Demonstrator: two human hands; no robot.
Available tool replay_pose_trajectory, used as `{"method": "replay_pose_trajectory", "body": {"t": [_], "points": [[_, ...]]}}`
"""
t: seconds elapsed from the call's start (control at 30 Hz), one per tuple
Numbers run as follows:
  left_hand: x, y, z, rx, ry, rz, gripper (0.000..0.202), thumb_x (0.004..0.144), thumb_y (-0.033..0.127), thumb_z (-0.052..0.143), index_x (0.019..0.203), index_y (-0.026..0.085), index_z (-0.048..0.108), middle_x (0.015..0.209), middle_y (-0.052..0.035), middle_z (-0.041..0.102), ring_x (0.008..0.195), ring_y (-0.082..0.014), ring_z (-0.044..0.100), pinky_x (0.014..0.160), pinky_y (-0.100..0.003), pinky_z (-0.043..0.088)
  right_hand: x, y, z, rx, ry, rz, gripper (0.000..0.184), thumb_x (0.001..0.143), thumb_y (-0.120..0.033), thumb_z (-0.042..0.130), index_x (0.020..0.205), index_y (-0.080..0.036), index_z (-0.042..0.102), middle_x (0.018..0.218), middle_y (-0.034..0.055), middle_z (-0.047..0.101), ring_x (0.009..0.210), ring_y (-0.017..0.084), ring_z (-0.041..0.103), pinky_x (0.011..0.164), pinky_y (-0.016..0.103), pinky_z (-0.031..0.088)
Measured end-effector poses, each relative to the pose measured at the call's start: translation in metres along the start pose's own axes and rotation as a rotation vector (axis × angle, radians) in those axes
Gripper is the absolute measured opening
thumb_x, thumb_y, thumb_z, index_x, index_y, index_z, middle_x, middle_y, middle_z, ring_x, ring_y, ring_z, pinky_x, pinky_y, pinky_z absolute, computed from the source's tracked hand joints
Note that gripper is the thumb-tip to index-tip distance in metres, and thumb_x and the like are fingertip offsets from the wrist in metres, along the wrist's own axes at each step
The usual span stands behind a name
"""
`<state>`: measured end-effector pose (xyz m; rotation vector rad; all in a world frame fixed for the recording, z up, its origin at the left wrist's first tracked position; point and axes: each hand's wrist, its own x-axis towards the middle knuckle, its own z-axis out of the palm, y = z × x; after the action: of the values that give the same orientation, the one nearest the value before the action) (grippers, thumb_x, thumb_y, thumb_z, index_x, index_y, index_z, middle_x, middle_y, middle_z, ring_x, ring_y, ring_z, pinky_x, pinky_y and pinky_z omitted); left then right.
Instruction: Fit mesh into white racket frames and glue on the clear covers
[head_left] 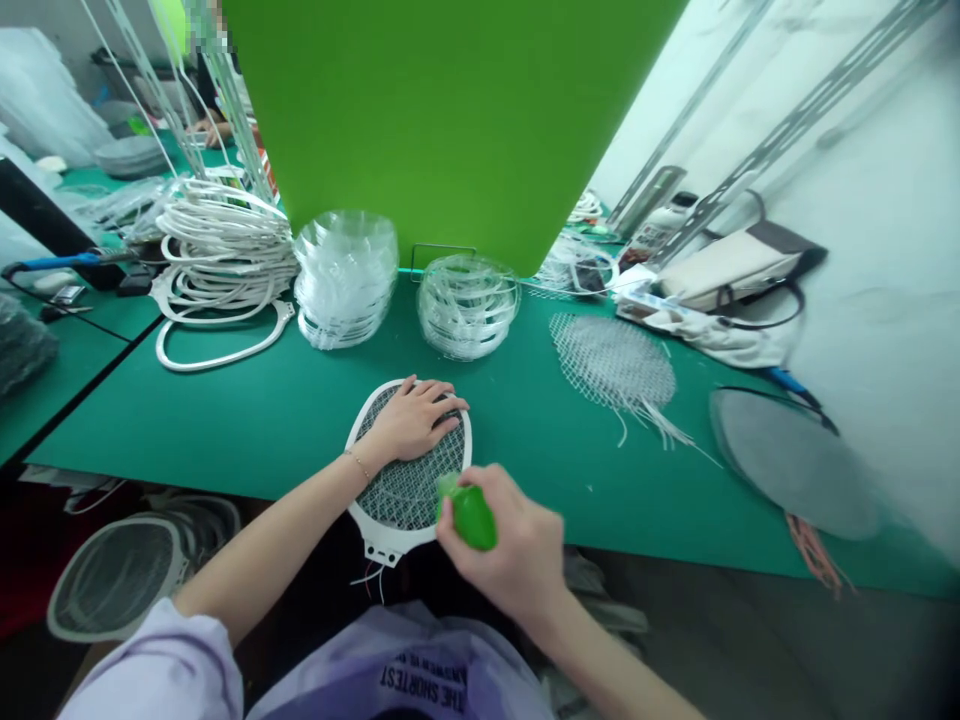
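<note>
A mosquito swatter head (409,490) lies at the table's front edge. It has a white oval frame, dark mesh and a tab with thin wires hanging below. My left hand (414,418) rests flat on the upper mesh, fingers spread towards the far rim. My right hand (517,535) is closed around a green rounded object (474,516) with a paler, translucent end. This object is held over the frame's lower right side; whether it touches the frame cannot be told, and its exact kind is unclear.
Behind stand piles of white frames (225,250) and clear plastic rings (346,285), (469,310) before a green panel (450,120). To the right lie metal mesh sheets (615,362), grey mesh ovals (787,460) and a bag (739,265). Finished-looking heads (120,580) sit below left. Another person's hand (211,130) shows far left.
</note>
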<state>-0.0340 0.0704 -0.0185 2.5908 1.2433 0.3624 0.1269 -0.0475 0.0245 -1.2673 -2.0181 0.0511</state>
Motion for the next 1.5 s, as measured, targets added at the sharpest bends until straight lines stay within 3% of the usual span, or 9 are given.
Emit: {"method": "replay_pose_trajectory", "body": {"t": [0.17,0.3,0.47,0.67,0.77,0.93,1.2,1.33,1.5], "points": [[0.002,0.0,0.0,-0.015,-0.002,-0.014,0.041,0.105,0.043,0.035,0.139,0.03,0.053,0.143,-0.0067,0.054,0.136,-0.0252,0.045,0.119,-0.051,0.022,0.009,0.021,-0.006,0.042,0.029,0.027,0.015,0.082,-0.027,0.059,0.097,-0.025,0.056,0.08,0.0017,0.069,0.061,0.019,0.067,0.051,0.028,0.048],[0.003,-0.006,-0.006,-0.087,0.025,-0.172,0.053,0.101,0.046,0.042,0.149,0.024,0.042,0.155,-0.0075,0.041,0.145,-0.0263,0.033,0.12,-0.042,0.026,0.059,0.097,-0.002,-0.207,0.206,0.371,0.025,0.08,-0.041,0.061,0.095,-0.021,0.062,0.086,0.0084,0.07,0.073,0.026,0.067,0.063,0.034,0.048],[-0.014,-0.038,-0.028,-0.089,0.06,-0.478,0.055,0.093,0.049,0.05,0.133,0.013,0.059,0.135,-0.0179,0.053,0.129,-0.0377,0.048,0.105,-0.049,0.044,0.11,0.167,0.01,-0.355,0.031,0.589,0.045,0.081,-0.047,0.057,0.113,-0.016,0.064,0.104,0.0153,0.068,0.085,0.031,0.064,0.067,0.038,0.045],[-0.05,-0.055,-0.042,-0.264,0.054,-0.582,0.047,0.087,0.049,0.06,0.122,0.019,0.069,0.114,-0.0112,0.06,0.109,-0.0302,0.06,0.092,-0.041,0.052,0.063,0.112,0.015,-0.308,0.06,0.474,0.067,0.089,-0.067,0.045,0.125,-0.013,0.061,0.114,0.0197,0.06,0.098,0.033,0.06,0.07,0.04,0.048],[-0.056,-0.044,-0.034,-0.358,0.11,-0.625,0.04,0.086,0.042,0.063,0.118,0.019,0.07,0.116,-0.0109,0.061,0.114,-0.0308,0.058,0.098,-0.043,0.049,0.014,0.075,0.039,-0.162,-0.191,0.399,0.062,0.096,-0.064,0.037,0.118,-0.015,0.068,0.111,0.0168,0.062,0.102,0.031,0.059,0.082,0.045,0.048],[-0.074,-0.004,-0.022,-0.548,0.244,-0.732,0.035,0.095,0.032,0.048,0.122,0.013,0.06,0.109,-0.012,0.067,0.097,-0.024,0.068,0.083,-0.036,0.056,-0.028,0.052,0.067,0.005,-0.1,0.454,0.051,0.1,-0.056,0.036,0.114,-0.019,0.069,0.122,0.0159,0.06,0.118,0.033,0.051,0.096,0.054,0.042],[-0.145,0.085,-0.052,-1.0,0.479,-0.414,0.019,0.091,0.03,0.07,0.104,0.019,0.077,0.095,-0.0067,0.08,0.082,-0.0189,0.076,0.072,-0.02,0.058,-0.012,0.041,-0.016,0.341,0.075,0.066,0.036,0.099,-0.051,0.048,0.111,-0.02,0.062,0.109,0.011,0.061,0.101,0.024,0.058,0.084,0.038,0.048],[-0.149,0.097,-0.071,-0.923,0.427,-0.04,0.032,0.091,0.019,0.069,0.122,0.023,0.072,0.108,-0.0085,0.078,0.09,-0.0197,0.077,0.078,-0.018,0.058,0.02,0.016,-0.055,0.395,-0.173,-0.391,0.03,0.102,-0.042,0.046,0.101,-0.018,0.062,0.086,0.0062,0.063,0.077,0.017,0.058,0.07,0.029,0.047],[-0.151,0.093,-0.07,-0.959,0.52,0.085,0.031,0.094,0.024,0.067,0.124,0.022,0.071,0.105,-0.0092,0.078,0.08,-0.0182,0.078,0.07,-0.017,0.058,0.036,0.001,-0.072,0.386,-0.279,-0.526,0.037,0.104,-0.046,0.037,0.092,-0.017,0.055,0.07,0.0036,0.06,0.057,0.013,0.051,0.05,0.026,0.036]]}}
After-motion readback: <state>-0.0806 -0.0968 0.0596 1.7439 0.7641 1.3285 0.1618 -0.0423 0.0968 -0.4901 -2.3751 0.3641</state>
